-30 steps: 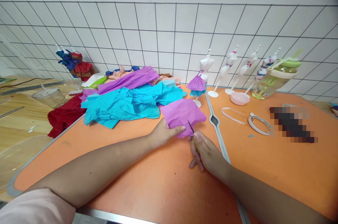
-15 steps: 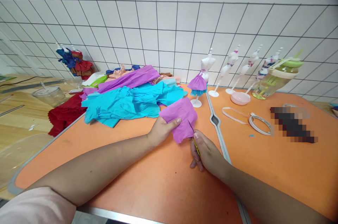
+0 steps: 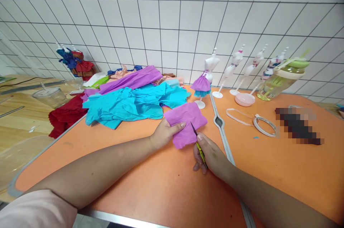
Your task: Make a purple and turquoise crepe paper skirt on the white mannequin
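Observation:
A piece of purple crepe paper is pinched at its left side by my left hand, thumb on top. My right hand is closed round small yellow-and-black scissors. Their dark blade tip points up and left over the paper; whether a second blade lies beneath it I cannot tell. Just beyond the paper stands a small white dress form wearing a purple skirt with a blue layer under it.
Blue crepe paper and a purple length are heaped at the back left, beside red crepe paper. Several dress forms, a pink bowl and a green-lidded bottle stand back right. A white tape roll lies right.
The purple paper has shifted slightly, its right edge now spreading farther right past the blade tip. Both hands stay nearly in place, and the scissors show a little more from the right hand.

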{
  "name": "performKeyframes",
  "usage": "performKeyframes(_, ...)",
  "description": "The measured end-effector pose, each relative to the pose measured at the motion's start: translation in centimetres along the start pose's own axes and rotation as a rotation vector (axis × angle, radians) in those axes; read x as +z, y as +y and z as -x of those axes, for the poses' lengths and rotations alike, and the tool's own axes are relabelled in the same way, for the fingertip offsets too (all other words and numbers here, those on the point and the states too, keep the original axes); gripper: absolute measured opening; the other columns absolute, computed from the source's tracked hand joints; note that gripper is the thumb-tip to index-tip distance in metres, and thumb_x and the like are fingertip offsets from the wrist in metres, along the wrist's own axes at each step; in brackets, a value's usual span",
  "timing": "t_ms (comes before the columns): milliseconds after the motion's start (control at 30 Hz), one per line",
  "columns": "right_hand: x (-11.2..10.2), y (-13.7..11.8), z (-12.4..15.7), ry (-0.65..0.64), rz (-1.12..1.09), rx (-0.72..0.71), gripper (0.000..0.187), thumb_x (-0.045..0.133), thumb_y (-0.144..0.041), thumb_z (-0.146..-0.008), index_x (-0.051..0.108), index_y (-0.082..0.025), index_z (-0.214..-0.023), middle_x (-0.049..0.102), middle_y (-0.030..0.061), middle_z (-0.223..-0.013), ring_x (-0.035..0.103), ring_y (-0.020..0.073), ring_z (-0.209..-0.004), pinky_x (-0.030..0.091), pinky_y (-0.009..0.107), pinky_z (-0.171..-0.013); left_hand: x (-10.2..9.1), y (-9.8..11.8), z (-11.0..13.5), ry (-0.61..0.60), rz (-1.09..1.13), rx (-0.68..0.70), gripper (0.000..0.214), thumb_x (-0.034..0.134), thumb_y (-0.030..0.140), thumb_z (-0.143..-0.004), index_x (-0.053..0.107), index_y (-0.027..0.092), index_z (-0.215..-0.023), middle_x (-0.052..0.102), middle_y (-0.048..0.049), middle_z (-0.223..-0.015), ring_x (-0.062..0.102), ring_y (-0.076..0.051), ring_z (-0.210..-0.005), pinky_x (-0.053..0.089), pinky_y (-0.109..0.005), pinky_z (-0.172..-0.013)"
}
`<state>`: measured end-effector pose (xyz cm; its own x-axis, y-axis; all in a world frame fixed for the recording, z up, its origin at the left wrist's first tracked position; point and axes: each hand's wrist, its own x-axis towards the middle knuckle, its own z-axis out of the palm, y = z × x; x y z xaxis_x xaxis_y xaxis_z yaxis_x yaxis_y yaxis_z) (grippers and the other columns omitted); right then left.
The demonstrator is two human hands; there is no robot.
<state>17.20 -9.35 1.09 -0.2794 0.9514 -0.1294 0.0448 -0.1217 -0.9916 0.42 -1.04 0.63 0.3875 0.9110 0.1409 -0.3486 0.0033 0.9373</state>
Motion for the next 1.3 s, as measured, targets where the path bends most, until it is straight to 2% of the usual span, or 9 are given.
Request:
performKeyframes(133,-0.05,-0.13,0.0,0.016,0.009,0.006,0.046,0.029,-0.064,-0.093,0.038,-0.022,-0.076,0.042,-0.012,-0.053,0.04,0.0044,-0.031,0.057,0.029,-0.055,0.1,0.06,0.21,-0.024,-0.023,-0.051,0.042,0.077,0.034,-0.073,0.066,0.012,-0.107,0.072,-0.0065,-0.094,0.066,-0.022,-0.092,0.053,-0.036,-0.084)
performKeyframes(267,-0.01,-0.11,-0.04,0.038,0.015,0.022,0.046,0.03,-0.065,-0.092,0.038,-0.022,-0.078,0.036,-0.0133,-0.051,0.034,0.0037,-0.029,0.056,0.029,-0.051,0.03,-0.09,0.21,-0.026,-0.015,-0.031,0.044,0.078,0.032,-0.072,0.065,0.013,-0.11,0.072,-0.0078,-0.102,0.066,-0.023,-0.095,0.052,-0.036,-0.086)
performKeyframes(400,0.08,-0.04,-0.17,0.074,0.026,0.032,0.045,0.028,-0.065,-0.093,0.038,-0.023,-0.079,0.034,-0.0132,-0.05,0.034,0.0045,-0.029,0.055,0.028,-0.047,-0.07,-0.23,0.11,-0.01,-0.004,-0.031,0.042,0.078,0.033,-0.072,0.066,0.013,-0.108,0.072,-0.0071,-0.101,0.066,-0.022,-0.093,0.052,-0.037,-0.087)
performKeyframes(533,0.15,0.02,-0.31,0.079,0.062,0.025,0.044,0.031,-0.065,-0.092,0.038,-0.023,-0.078,0.033,-0.0131,-0.05,0.032,0.0043,-0.029,0.056,0.028,-0.047,-0.14,-0.19,0.04,-0.031,0.002,0.0,0.044,0.076,0.033,-0.074,0.065,0.013,-0.111,0.071,-0.0096,-0.108,0.065,-0.025,-0.1,0.051,-0.039,-0.09)
performKeyframes(733,0.25,-0.05,-0.03,0.055,0.126,0.019,0.046,0.03,-0.066,-0.091,0.036,-0.024,-0.076,0.035,-0.0122,-0.05,0.036,0.0057,-0.031,0.055,0.028,-0.048,-0.06,0.04,0.11,0.008,-0.047,0.005,0.046,0.08,0.034,-0.069,0.068,0.014,-0.109,0.071,-0.0089,-0.111,0.065,-0.028,-0.105,0.049,-0.043,-0.095)
performKeyframes(867,0.21,-0.1,0.11,0.025,0.132,0.021,0.047,0.027,-0.067,-0.092,0.036,-0.023,-0.076,0.04,-0.0116,-0.052,0.04,0.0061,-0.031,0.055,0.028,-0.052,0.01,0.25,0.22,-0.028,-0.056,0.0,0.043,0.079,0.034,-0.07,0.068,0.014,-0.107,0.069,-0.0093,-0.117,0.062,-0.029,-0.112,0.049,-0.043,-0.096)
performKeyframes(1033,0.15,0.09,0.03,0.043,0.128,0.026,0.048,0.028,-0.069,-0.09,0.039,-0.023,-0.078,0.04,-0.0116,-0.052,0.04,0.0061,-0.031,0.053,0.027,-0.05,0.12,0.36,0.34,-0.113,-0.029,-0.029,0.051,0.08,0.032,-0.07,0.065,0.014,-0.115,0.067,-0.0116,-0.121,0.057,-0.032,-0.119,0.047,-0.044,-0.099)
performKeyframes(1167,0.19,0.14,-0.02,0.076,0.143,0.022,0.049,0.029,-0.07,-0.089,0.039,-0.023,-0.08,0.04,-0.0108,-0.052,0.04,0.0064,-0.032,0.051,0.026,-0.046,0.2,0.22,0.48,-0.181,-0.055,-0.066,0.057,0.078,0.03,-0.073,0.06,0.015,-0.124,0.065,-0.012,-0.124,0.059,-0.03,-0.118,0.046,-0.043,-0.101)
performKeyframes(1300,0.28,-0.08,-0.08,0.115,0.151,0.01,0.05,0.029,-0.072,-0.088,0.04,-0.024,-0.079,0.04,-0.0102,-0.053,0.041,0.0072,-0.032,0.05,0.027,-0.045,0.17,-0.01,0.34,-0.167,-0.063,-0.07,0.056,0.076,0.036,-0.075,0.06,0.014,-0.124,0.067,-0.013,-0.12,0.061,-0.03,-0.113,0.047,-0.043,-0.098)
